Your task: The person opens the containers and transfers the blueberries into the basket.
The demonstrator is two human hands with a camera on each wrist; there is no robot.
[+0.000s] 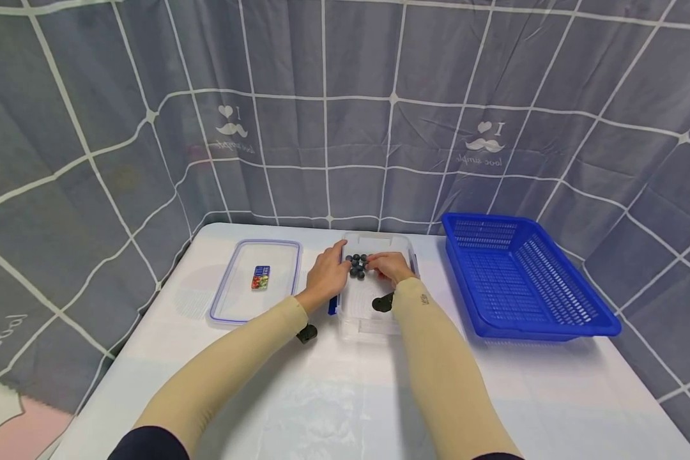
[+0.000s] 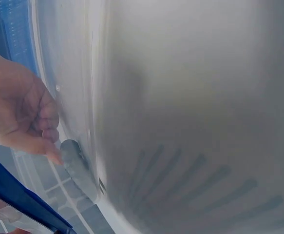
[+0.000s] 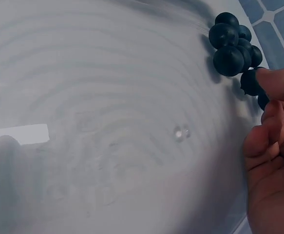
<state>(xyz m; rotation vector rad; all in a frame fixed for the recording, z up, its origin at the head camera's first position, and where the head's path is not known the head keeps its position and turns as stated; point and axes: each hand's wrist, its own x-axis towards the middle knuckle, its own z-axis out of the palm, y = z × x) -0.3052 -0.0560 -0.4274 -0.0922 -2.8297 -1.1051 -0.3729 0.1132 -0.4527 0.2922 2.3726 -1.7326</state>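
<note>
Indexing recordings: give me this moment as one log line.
right hand: pinching dark grapes in clear container; left hand: at container's left side; lid: off, left of container; blue basket: right

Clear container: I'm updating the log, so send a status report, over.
Right hand pinching dark grapes inside container. Left hand at container's left side. Lid off, lying left. No obstruction seen.

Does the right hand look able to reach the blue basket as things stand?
Likely yes: nothing visible blocks the blue basket, though the right hand must first lift over the right wall of the clear container.
</note>
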